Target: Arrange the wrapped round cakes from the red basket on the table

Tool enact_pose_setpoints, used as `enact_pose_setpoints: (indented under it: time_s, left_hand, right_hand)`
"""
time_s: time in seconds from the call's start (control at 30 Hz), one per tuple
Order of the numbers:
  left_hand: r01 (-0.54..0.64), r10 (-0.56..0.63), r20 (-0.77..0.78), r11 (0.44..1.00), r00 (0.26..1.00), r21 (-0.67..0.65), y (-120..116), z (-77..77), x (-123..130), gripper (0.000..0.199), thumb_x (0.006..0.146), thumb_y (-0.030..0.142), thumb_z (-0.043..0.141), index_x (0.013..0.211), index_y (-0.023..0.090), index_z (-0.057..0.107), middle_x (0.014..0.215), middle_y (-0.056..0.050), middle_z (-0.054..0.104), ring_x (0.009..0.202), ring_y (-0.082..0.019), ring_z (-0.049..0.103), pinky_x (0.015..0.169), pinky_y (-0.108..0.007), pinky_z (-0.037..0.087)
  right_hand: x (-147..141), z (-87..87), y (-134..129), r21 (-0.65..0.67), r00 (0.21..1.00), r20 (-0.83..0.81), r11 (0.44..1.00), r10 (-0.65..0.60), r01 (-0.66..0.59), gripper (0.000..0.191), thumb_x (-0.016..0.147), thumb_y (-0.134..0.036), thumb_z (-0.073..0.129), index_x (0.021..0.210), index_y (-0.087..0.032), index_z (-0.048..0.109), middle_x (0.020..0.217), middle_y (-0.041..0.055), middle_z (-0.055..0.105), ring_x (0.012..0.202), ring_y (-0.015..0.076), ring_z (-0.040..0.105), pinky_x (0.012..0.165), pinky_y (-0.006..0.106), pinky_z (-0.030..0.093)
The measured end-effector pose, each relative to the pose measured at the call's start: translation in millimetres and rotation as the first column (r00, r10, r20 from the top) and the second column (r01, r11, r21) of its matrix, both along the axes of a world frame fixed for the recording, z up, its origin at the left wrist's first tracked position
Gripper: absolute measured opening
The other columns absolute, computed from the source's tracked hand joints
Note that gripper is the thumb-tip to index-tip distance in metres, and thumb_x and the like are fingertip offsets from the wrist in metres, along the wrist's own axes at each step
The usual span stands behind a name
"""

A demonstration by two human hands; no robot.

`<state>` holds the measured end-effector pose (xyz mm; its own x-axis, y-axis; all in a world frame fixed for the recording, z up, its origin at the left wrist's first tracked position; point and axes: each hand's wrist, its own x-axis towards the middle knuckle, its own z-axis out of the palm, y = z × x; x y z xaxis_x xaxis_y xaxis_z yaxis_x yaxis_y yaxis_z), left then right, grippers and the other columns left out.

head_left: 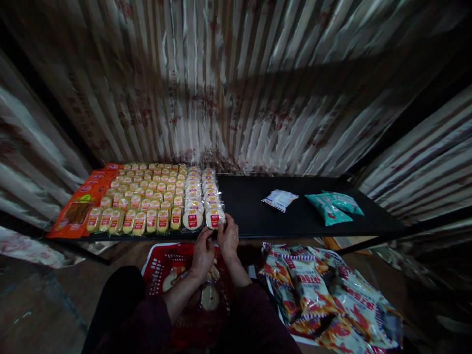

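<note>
At the front edge of the black shelf (243, 206), a clear-wrapped round white cracker (214, 217) with a red label leans at the end of its row. My right hand (228, 238) has its fingers closed at the packet's lower right edge. From the lower left, my left hand (203, 253) pinches at the bottom of the same packet; its fingertips are partly hidden. Another row of round white crackers (192, 218) stands just to the left. Beneath my hands, a red basket (157, 268) holds loose wrapped round crackers (210, 297).
Several rows of small yellow wrapped cakes (151, 221) and orange packets (79, 211) fill the shelf's left side. A white packet (280, 200) and green bags (328, 209) lie to the right. Snack bags (309, 285) fill a container below. Striped sheeting (236, 88) hangs behind.
</note>
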<state>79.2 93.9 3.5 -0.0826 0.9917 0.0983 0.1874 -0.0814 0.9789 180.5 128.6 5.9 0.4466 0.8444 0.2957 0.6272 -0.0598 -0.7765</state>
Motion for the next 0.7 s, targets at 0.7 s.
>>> enact_pose_setpoints:
  time_s: [0.7]
  left_hand:
    - [0.378,0.088,-0.841,0.865,0.534,0.331,10.5,5.5,-12.2,0.046,0.086,0.015,0.045,0.132,0.016,0.050,0.142,-0.010,0.047,0.137,-0.031,0.030,0.109,-0.054,0.029]
  right_hand:
    - [6.5,-8.7,-3.7,0.023,0.978,0.202,0.998,0.059,-0.065,0.043,0.089,-0.037,0.037,0.120,-0.013,0.055,0.113,0.0151,0.063,0.104,0.0255,0.053,0.093,0.043,0.041]
